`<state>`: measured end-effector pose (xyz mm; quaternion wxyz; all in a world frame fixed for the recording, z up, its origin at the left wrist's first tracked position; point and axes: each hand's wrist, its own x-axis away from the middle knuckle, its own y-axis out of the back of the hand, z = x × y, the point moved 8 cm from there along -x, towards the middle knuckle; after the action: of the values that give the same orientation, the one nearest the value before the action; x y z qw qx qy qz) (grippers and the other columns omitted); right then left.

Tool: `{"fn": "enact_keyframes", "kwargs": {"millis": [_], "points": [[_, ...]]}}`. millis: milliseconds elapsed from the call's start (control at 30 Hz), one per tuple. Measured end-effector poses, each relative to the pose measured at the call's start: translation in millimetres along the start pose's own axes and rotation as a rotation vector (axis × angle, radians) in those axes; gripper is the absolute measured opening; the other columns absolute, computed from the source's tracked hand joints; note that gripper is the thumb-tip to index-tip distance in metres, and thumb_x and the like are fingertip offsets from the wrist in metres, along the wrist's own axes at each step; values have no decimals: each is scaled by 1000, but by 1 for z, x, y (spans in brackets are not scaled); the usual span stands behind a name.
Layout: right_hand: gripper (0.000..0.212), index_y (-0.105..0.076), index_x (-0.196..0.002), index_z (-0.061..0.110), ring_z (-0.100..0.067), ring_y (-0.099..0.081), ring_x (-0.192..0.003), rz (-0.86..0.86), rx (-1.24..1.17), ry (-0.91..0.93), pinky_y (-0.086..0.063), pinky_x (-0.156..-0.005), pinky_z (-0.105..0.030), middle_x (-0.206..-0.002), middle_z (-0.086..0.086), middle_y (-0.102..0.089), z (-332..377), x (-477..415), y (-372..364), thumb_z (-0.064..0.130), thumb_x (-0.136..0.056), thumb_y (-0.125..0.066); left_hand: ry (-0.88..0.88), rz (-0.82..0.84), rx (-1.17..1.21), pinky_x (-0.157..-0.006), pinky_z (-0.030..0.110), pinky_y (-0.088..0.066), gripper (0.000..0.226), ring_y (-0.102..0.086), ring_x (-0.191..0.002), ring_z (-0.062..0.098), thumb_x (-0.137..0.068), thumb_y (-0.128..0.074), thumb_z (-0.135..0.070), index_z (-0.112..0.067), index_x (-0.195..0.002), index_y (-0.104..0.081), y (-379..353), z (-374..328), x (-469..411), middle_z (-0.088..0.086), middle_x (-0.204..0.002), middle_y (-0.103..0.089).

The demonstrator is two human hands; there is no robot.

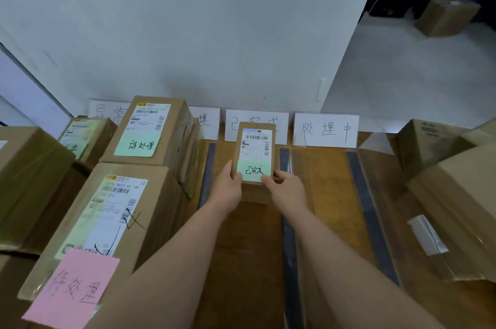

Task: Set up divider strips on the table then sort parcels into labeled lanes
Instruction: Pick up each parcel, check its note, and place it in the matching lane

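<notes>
A small cardboard parcel (255, 146) with a shipping label and a green handwritten note sits in the middle lane of the wooden table (327, 186). My left hand (228, 189) grips its near left edge and my right hand (287, 189) grips its near right corner. Dark divider strips (285, 162) (208, 167) (361, 181) run front to back and bound the lanes. White handwritten lane signs (326, 130) (257, 124) lean against the wall at the back; the parcel covers part of the middle sign.
Stacked parcels fill the left side: one with a green note (145, 130), one with a pink note (107, 224), and others behind. Larger cardboard boxes (453, 194) crowd the table's right side. A white wall stands behind; another box (445, 17) sits on the floor far right.
</notes>
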<state>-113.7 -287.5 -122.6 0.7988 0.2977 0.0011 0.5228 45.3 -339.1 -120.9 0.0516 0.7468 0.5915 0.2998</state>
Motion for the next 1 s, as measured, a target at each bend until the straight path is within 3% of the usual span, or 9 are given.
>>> {"fn": "enact_keyframes", "kwargs": {"millis": [133, 300, 400, 467, 567, 633, 700, 800, 1000], "points": [[35, -62, -124, 19, 1, -60, -80, 12, 44, -1, -44, -55, -11, -117, 4, -68, 0, 0, 1, 36, -94, -59, 13, -10, -42, -58, 12, -40, 47, -51, -126, 17, -105, -38, -23, -22, -152, -30, -3, 1, -2, 0, -142, -54], [57, -44, -142, 15, -19, -55, -119, -17, 162, 52, -53, -86, -29, -137, -4, -56, 12, 4, 13, 42, -94, -56, 11, -83, -151, -57, 11, -40, 54, -48, -133, 22, -106, -38, -27, -17, -155, -19, 7, -10, 7, 7, -150, -44], [56, -44, -143, 16, -21, -51, -126, -49, 257, 135, -51, -97, -40, -141, -4, -53, 28, 11, 27, 43, -94, -54, -70, -123, -265, -44, 8, -40, 51, -51, -130, 23, -105, -41, -27, -16, -153, -26, 15, -27, 21, 7, -147, -48], [54, -46, -141, 17, -22, -52, -125, -79, 327, 195, -50, -98, -38, -139, -4, -55, 38, 20, 39, 43, -94, -54, -163, -155, -352, -40, 7, -38, 43, -56, -125, 23, -103, -45, -27, -18, -145, -39, 19, -40, 34, 5, -142, -54], [46, -55, -131, 15, -24, -59, -114, -126, 421, 291, -49, -91, -39, -127, -6, -62, 52, 38, 59, 40, -93, -56, -329, -154, -420, -64, 13, -53, 39, -60, -119, 20, -100, -51, -28, -24, -138, -48, 20, -62, 58, 0, -137, -58], [47, -53, -133, 16, -23, -57, -118, -156, 448, 318, -47, -99, -41, -131, -5, -60, 57, 55, 74, 40, -93, -56, -398, -161, -484, -85, 28, -57, 44, -58, -122, 20, -99, -52, -31, -25, -142, -46, 20, -76, 78, 0, -141, -55], [49, -50, -138, 19, -20, -53, -124, -200, 472, 340, -42, -107, -42, -136, -1, -57, 60, 73, 92, 39, -94, -55, -449, -191, -537, -94, 36, -55, 47, -56, -124, 21, -99, -52, -34, -24, -144, -46, 18, -92, 99, 0, -144, -53], [43, -55, -133, 17, -20, -58, -118, -280, 489, 376, -37, -107, -39, -128, -3, -63, 59, 104, 123, 36, -95, -56, -580, -191, -608, -100, 37, -48, 43, -56, -121, 21, -99, -48, -35, -21, -140, -50, 8, -116, 133, 2, -138, -57], [46, -51, -136, 18, -21, -51, -126, -412, 505, 253, -26, -114, -42, -134, -1, -59, 22, 174, 186, 39, -96, -52, -827, -75, -633, -95, 36, -47, 39, -59, -113, 22, -99, -47, -35, -19, -133, -57, -39, -142, 196, 2, -126, -64]]}}
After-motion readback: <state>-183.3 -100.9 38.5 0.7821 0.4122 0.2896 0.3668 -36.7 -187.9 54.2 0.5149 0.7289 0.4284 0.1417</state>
